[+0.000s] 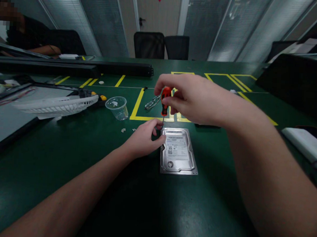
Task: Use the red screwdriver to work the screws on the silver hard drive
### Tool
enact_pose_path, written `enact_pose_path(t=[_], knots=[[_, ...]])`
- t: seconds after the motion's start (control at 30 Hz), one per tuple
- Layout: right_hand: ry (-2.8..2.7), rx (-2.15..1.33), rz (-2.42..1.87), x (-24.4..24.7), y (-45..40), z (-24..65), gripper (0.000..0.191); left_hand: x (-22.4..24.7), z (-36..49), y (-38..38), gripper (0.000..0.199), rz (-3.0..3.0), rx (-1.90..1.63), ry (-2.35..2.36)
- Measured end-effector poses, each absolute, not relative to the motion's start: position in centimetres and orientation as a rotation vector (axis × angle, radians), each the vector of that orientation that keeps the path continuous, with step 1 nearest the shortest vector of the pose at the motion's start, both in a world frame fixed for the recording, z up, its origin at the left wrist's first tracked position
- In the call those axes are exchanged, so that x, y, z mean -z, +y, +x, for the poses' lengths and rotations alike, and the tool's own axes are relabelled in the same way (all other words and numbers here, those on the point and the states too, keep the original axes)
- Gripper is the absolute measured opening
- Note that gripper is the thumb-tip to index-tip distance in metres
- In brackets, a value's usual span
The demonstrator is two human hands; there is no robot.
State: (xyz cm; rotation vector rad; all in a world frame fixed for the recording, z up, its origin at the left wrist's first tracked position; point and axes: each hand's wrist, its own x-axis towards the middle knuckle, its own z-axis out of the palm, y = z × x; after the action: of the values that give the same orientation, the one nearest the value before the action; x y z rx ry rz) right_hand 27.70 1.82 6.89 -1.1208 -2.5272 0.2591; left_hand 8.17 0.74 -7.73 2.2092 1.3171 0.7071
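Note:
A silver hard drive (178, 152) with a white label lies flat on the green table (142, 199). My right hand (185, 97) is closed around a red and black screwdriver (165, 101), held upright, its tip at the drive's far left corner. My left hand (148, 137) rests at the drive's left edge, thumb on its top and fingers curled near the screwdriver tip. Whether those fingers pinch something small at the corner cannot be made out. Several tiny pale pieces (123, 130) lie left of my left hand.
A clear plastic cup (118, 108) stands behind the small pieces. A coiled cable (152, 102) lies beyond the drive. White curved parts (59, 105) and a large panel are at left, a white device (305, 145) at right. A person sits at the far left.

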Motion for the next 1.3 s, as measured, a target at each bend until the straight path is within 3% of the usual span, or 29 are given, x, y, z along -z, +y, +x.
enact_pose_path(t=[0.13,0.8,1.3], knots=[[-2.532,-0.182,-1.076,-6.74,1.98,27.81,0.015,7.79,8.12,0.78,0.036,2.215,-0.711,1.304],[-2.508,-0.063,-1.010,-6.34,1.97,27.17,0.008,7.56,8.59,0.74,0.035,2.223,-0.705,1.307],[-2.515,-0.205,-1.147,-6.79,1.53,27.77,0.031,7.80,8.75,0.80,0.036,2.214,-0.688,1.332]])
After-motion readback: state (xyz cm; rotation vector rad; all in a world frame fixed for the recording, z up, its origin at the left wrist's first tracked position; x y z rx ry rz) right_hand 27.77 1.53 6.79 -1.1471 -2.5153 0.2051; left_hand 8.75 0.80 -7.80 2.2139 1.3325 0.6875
